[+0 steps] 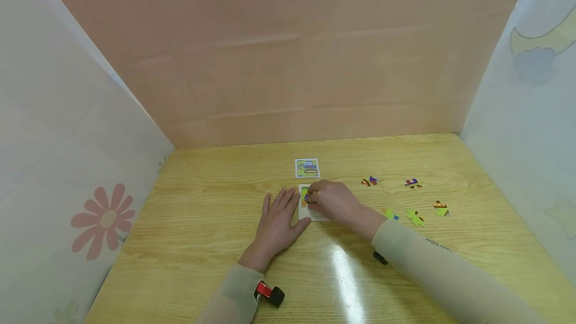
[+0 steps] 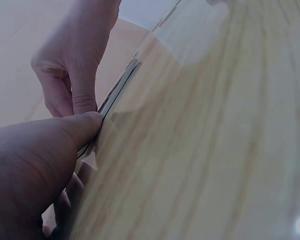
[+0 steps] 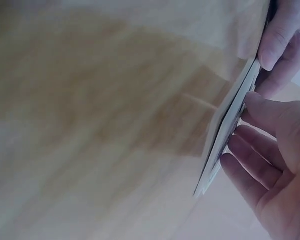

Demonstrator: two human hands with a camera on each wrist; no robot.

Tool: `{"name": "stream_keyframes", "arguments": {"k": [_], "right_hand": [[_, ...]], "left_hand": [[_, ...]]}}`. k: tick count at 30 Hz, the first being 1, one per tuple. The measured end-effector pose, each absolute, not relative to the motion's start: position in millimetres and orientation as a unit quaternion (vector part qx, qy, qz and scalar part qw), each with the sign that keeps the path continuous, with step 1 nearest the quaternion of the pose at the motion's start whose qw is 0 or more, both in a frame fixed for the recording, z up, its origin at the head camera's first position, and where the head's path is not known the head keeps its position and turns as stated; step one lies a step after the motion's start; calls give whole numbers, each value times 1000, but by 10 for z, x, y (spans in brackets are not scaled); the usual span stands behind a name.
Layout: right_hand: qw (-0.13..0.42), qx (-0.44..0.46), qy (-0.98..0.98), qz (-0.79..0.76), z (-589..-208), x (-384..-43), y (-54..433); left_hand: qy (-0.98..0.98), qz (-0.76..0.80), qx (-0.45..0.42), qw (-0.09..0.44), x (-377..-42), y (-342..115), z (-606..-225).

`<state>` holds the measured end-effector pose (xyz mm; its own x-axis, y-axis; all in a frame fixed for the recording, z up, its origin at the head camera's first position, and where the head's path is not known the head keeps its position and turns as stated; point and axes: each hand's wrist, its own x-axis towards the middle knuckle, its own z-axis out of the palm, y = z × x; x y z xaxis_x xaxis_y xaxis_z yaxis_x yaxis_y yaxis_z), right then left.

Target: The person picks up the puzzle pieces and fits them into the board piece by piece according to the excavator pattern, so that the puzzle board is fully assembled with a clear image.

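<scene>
A white-bordered puzzle tray (image 1: 318, 216) lies on the table, a green and orange part showing at its upper left. My left hand (image 1: 278, 224) lies flat along the tray's left side, fingers fairly straight, its thumb touching the lower edge; the thumb (image 2: 85, 125) is at that edge in the left wrist view too. Over the tray, my right hand (image 1: 335, 201) pinches a small purple puzzle piece (image 1: 306, 197) between thumb and fingertips, down close to the board. Those fingers (image 3: 257, 145) hide most of the piece and much of the tray.
A square picture card (image 1: 307, 168) with a blue and purple vehicle lies just behind the tray. Several loose puzzle pieces are spread to the right, among them a purple and red one (image 1: 412, 183) and a green one (image 1: 415, 217). Cloth walls stand behind and at both sides.
</scene>
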<state>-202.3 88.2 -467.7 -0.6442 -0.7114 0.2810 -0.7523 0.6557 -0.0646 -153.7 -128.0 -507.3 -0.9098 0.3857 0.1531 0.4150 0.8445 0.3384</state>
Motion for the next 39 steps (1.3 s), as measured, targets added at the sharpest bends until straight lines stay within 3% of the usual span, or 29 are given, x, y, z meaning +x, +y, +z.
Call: {"name": "stream_keyframes", "arguments": {"k": [17,39], "right_hand": [[82,456,-884,60,-4643,-1953,1047],[34,440,-892,102,-4678,-1942,1105]], "left_hand": [[-962,-172,-208,37,-1562,-1309,-5057],[-963,-175,-203,29,-1552,-1278,-5103]]}}
